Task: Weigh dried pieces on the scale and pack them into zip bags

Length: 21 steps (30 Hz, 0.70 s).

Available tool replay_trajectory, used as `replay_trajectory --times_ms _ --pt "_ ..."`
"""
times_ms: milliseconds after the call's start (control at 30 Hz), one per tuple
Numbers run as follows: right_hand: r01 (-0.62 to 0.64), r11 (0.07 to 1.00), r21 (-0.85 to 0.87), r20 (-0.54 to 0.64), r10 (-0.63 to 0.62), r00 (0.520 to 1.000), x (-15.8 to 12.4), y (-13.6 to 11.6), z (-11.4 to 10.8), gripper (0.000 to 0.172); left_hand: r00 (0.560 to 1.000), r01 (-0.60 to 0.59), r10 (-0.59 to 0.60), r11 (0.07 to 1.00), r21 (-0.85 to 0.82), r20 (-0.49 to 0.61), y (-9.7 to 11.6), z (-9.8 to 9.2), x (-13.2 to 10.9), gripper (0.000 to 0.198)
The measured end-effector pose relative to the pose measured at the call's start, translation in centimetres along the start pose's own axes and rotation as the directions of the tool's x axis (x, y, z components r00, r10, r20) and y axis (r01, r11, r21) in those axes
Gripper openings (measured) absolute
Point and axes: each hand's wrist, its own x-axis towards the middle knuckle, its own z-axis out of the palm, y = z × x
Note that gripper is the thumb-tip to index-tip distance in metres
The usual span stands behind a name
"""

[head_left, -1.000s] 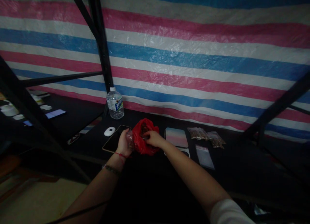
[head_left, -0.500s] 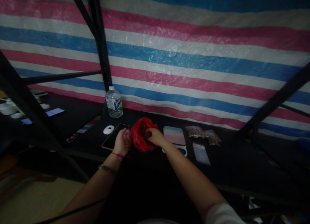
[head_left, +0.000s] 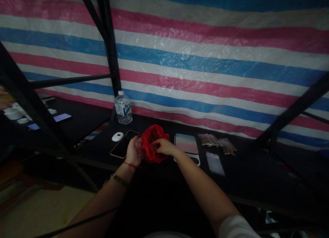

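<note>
A red plastic bag with dark brown bits inside sits open on the black table. My left hand holds a small clear plastic bag against the red bag's left side. My right hand rests at the red bag's mouth, fingers pinched together over the clear bag; whatever they hold is too small to make out.
A phone and a white mouse lie left of the red bag, a water bottle behind. To the right are a pastel-screened scale, two filled clear bags and an empty one. Black frame posts stand left and right.
My right hand dipped into the red bag's mouth, then came back toward the clear bag in my left hand. The view shifted slightly.
</note>
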Motion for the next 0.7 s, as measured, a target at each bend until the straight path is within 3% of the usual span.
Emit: replay_trajectory --times_ms 100,267,400,567,700 --pt "0.024 0.993 0.115 0.036 -0.028 0.999 0.2 0.0 0.5 0.040 1.000 0.020 -0.020 1.000 -0.003 -0.017 0.0 0.3 -0.1 0.031" --pt "0.035 0.959 0.283 -0.118 -0.002 0.993 0.4 -0.7 2.1 0.034 1.000 -0.024 0.024 1.000 0.006 -0.017 -0.5 0.0 0.2 0.029" --pt "0.015 0.931 0.366 -0.169 0.051 0.984 0.3 -0.8 2.8 0.037 1.000 -0.019 0.019 1.000 0.004 0.020 -0.6 -0.5 0.6 0.029" --pt "0.016 0.868 0.496 -0.262 0.132 0.956 0.0 -0.4 2.6 0.047 0.998 0.025 -0.023 0.999 -0.040 0.050 -0.4 -0.6 0.7 0.032" --pt "0.044 0.883 0.468 -0.321 0.123 0.939 -0.4 0.3 1.8 0.052 0.999 -0.010 0.014 0.996 -0.093 0.044 -0.4 -0.6 0.7 0.037"
